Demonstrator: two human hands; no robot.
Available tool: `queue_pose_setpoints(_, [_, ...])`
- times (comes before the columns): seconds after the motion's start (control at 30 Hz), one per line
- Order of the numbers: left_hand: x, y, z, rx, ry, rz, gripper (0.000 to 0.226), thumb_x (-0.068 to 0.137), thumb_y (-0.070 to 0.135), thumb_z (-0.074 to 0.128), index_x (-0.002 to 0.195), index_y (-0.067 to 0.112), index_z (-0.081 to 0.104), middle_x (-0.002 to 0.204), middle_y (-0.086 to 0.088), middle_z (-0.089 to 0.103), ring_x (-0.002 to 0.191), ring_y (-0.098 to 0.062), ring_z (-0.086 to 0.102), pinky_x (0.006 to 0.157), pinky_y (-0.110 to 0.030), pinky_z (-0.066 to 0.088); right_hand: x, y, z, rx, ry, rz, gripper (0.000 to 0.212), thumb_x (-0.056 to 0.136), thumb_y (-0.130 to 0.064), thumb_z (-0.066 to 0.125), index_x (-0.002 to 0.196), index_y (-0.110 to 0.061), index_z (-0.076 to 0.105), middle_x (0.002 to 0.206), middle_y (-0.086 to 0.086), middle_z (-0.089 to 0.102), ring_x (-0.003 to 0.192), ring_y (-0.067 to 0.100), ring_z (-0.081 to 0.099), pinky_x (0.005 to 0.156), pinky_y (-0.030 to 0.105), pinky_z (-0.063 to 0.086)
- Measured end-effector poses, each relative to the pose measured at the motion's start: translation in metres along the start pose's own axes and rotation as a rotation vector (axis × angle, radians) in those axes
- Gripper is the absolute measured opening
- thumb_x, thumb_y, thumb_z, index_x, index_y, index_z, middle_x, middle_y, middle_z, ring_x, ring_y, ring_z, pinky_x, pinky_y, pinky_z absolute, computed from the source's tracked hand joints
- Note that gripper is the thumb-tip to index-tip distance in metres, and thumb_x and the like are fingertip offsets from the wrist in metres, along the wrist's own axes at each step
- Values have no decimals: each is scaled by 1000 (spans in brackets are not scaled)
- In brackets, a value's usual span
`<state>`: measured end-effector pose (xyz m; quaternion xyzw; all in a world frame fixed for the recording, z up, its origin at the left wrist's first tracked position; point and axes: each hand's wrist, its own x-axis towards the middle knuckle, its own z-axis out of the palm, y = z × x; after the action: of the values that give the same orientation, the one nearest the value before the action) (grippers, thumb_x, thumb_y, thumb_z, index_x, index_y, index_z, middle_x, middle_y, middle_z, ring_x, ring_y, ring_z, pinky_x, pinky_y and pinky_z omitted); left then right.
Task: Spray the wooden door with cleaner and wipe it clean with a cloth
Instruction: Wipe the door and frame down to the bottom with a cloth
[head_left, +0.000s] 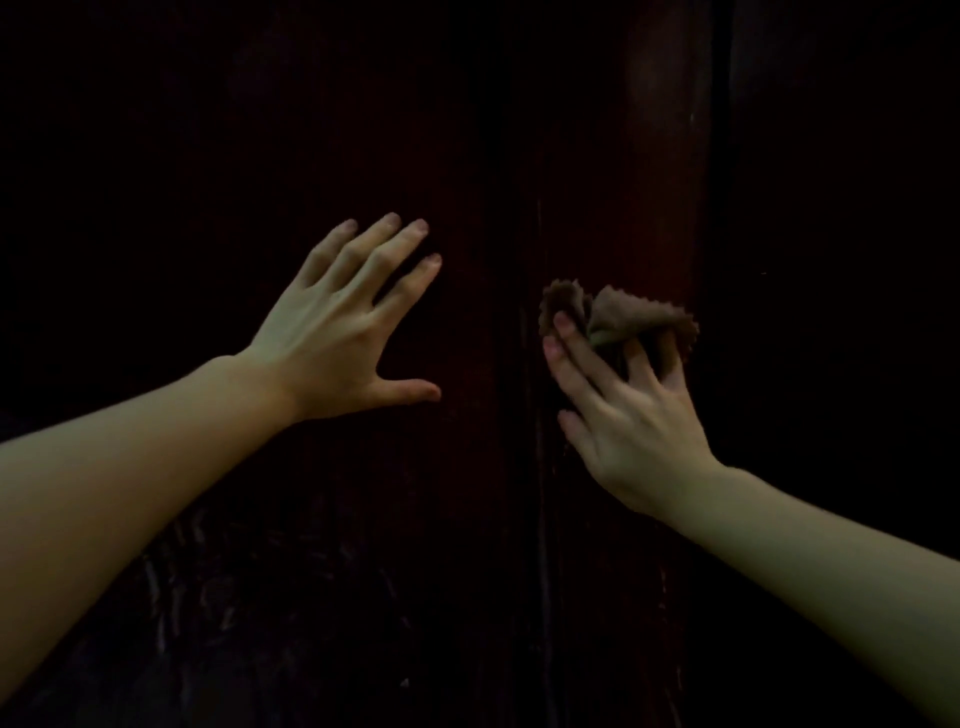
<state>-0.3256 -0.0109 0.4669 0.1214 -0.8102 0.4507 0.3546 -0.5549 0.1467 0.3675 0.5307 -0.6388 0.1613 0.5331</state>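
Left hand (340, 332) spread on dark door (660, 156); right hand (623, 410) pinches crumpled zigzag-edged cloth (623, 317).

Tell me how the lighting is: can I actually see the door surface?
Head view: very dim; the door is near black, with faint reddish grain by the cloth. Left hand and right hand are lit; edges go black.

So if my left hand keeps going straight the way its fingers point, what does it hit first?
Probably only the dark wooden door: the left hand points up and right with fingers spread, with nothing else visible ahead.
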Motion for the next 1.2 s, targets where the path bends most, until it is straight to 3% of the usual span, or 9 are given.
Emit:
queue_pose_setpoints(0.17, [-1, 3, 6, -10, 18, -8, 111, 69, 80, 49, 149, 7, 27, 156, -18, 22, 146, -35, 14, 119, -53, 8, 60, -24, -15, 66, 10, 51, 65, 96, -45, 34, 153, -14, 28, 161, 5, 21, 144, 40, 23, 118, 57, 11])
queue_pose_setpoints(0.27, [-4, 5, 7, -31, 34, -23, 109, 70, 78, 48, 150, 7, 25, 157, -17, 20, 147, -34, 12, 120, -51, 5, 46, -35, -9, 53, -52, 41, 73, 95, -51, 33, 156, -14, 19, 163, 6, 14, 147, 36, 15, 119, 53, 4])
queue_pose_setpoints(0.43, [-16, 10, 17, -68, 102, -77, 101, 76, 77, 43, 149, 9, 28, 155, -19, 24, 145, -35, 17, 119, -51, 8, -10, -48, 4, 1, -203, -81, 79, 90, -56, 34, 156, -16, 16, 161, 8, 19, 145, 36, 20, 116, 49, 3])
queue_pose_setpoints(0.57, [-21, 12, 18, -113, 130, -123, 101, 74, 76, 45, 145, 5, 33, 153, -18, 30, 144, -34, 22, 119, -50, 11, 4, -47, -5, -16, -180, -97, 76, 92, -54, 33, 155, -13, 20, 160, 11, 23, 144, 37, 22, 117, 46, 4])
queue_pose_setpoints(0.8, [-33, -4, 11, -136, 123, -138, 104, 73, 81, 47, 142, 3, 38, 151, -17, 33, 141, -32, 27, 117, -46, 18, 75, -85, -17, 10, -143, -73, 78, 91, -56, 27, 155, -14, 19, 162, 7, 16, 148, 33, 13, 118, 45, 2])
queue_pose_setpoints(0.93, [-66, -21, 11, -87, 93, -162, 109, 66, 78, 61, 143, 5, 35, 152, -18, 28, 142, -34, 24, 117, -48, 17, 39, -119, 1, 32, -222, -257, 75, 88, -53, 32, 151, -13, 32, 155, 10, 36, 140, 38, 31, 115, 48, 8])
queue_pose_setpoints(1.0, [-81, -23, 14, -76, 80, -185, 110, 64, 74, 67, 144, 6, 35, 152, -18, 27, 142, -35, 23, 117, -50, 19, 31, -125, 5, 23, -230, -317, 70, 91, -51, 31, 151, -15, 33, 155, 8, 36, 139, 37, 33, 115, 50, 9])
queue_pose_setpoints(1.2, [-97, -32, 14, -80, 60, -258, 112, 67, 80, 57, 147, 6, 31, 153, -20, 26, 143, -35, 22, 117, -51, 16, 88, -106, -4, -62, -27, -440, 53, 96, -37, 37, 148, -28, 39, 158, 2, 30, 138, 44, 34, 112, 59, 18])
